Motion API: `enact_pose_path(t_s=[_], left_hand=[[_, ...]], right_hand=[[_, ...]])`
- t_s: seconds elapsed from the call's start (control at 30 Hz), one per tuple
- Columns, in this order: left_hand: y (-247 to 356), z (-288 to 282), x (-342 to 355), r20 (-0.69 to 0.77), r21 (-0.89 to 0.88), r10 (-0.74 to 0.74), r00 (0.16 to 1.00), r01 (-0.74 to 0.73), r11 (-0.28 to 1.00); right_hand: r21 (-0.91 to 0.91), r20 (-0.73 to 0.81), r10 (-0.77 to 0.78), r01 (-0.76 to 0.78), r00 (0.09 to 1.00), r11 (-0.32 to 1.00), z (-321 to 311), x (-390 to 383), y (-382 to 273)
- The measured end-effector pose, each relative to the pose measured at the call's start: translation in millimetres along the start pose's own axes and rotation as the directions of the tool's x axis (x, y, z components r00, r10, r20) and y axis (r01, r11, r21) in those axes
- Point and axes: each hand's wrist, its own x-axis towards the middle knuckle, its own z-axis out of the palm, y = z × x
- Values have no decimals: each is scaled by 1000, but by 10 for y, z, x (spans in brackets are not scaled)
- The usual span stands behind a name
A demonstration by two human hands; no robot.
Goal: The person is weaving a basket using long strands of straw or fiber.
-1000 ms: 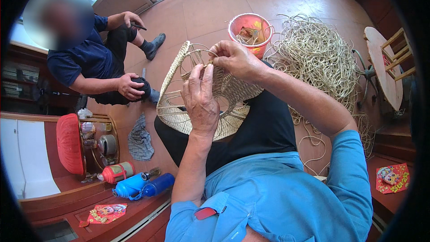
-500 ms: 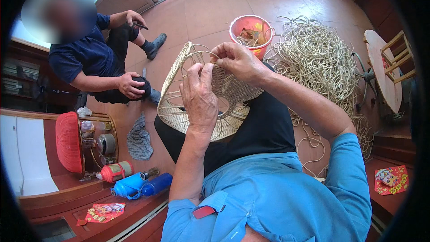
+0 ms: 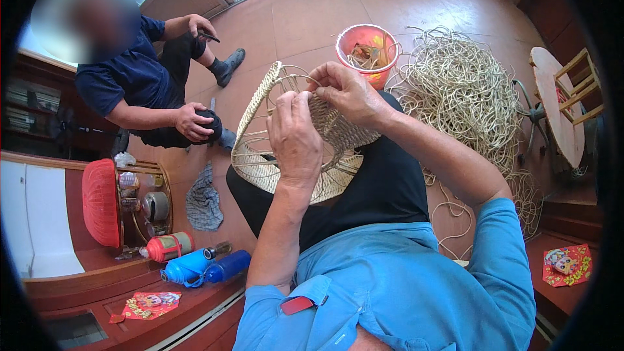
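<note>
- I see the right hand [image 3: 348,94] pinching the woven frame's [image 3: 343,131] far edge.
- Left hand [image 3: 294,133] just beside; its grip I cannot tell; frame beneath both.

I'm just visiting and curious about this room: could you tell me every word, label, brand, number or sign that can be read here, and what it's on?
I can't quote any text from this view.
Red card at right: yellow lettering, too small and blurred to read.
Red card at lower left: lettering, too small and blurred to read.
Woven fibre piece: no lettering visible.
</note>
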Motion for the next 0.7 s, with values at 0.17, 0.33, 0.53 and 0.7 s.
enact_pose_path(t_s=[0.17,0.33,0.53,0.7], left_hand=[[-127,-24,-87,-77,-149,35,996,-46,988],[-126,20,-158,-13,149,152,988,-148,978],[-120,-128,-181,-133,35,103,986,-99,994],[-400,-378,-119,-256,-129,-117,960,86,988]], right_hand=[[-93,-68,-59,53,996,994,51,-92,-61],[-112,-148,-76,60,986,992,132,-143,-113],[-111,-85,-49,39,995,993,139,-111,-101],[-30,-46,-56,54,997,998,129,-93,-99]])
